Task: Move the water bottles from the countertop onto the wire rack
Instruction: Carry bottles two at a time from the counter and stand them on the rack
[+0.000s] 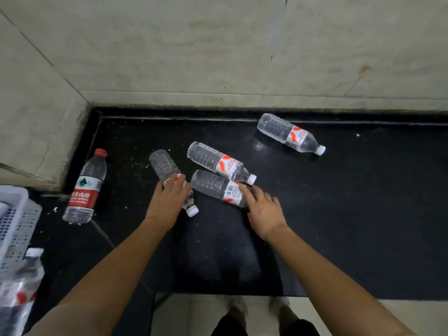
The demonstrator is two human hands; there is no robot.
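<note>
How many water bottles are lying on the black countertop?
5: a red-capped one far left, one under the left hand, two by the right hand, one at the back right.

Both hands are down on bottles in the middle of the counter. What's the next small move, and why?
Probably close both hands and lift. The left hand already lies over the label of one lying bottle, and the right hand touches the barcode bottle, fingers still spread. Neither looks gripped yet, so curl the fingers round first.
</note>
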